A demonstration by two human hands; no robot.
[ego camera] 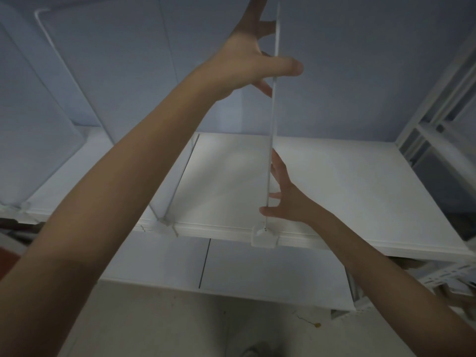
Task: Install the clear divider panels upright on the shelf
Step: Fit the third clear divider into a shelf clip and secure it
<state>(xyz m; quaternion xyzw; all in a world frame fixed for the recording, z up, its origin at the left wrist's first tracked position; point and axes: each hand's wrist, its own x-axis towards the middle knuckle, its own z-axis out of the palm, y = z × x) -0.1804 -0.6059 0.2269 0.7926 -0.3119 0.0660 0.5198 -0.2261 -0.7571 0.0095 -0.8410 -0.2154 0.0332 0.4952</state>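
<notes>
On shelf (334, 181): divider panel (271, 130) upright, edge-on.

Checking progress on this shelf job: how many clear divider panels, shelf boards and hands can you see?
Clear divider panels: 3, at far left, middle, and held edge-on
Shelf boards: 1
Hands: 2, left hand, right hand
Total: 6

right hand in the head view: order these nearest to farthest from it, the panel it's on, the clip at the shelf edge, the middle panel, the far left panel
1. Panel: touching the right hand, at its fingertips.
2. Clip: just below the hand, on the shelf front edge.
3. Middle panel: upright, left of the hand.
4. Far left panel: at the shelf's left end.
</notes>
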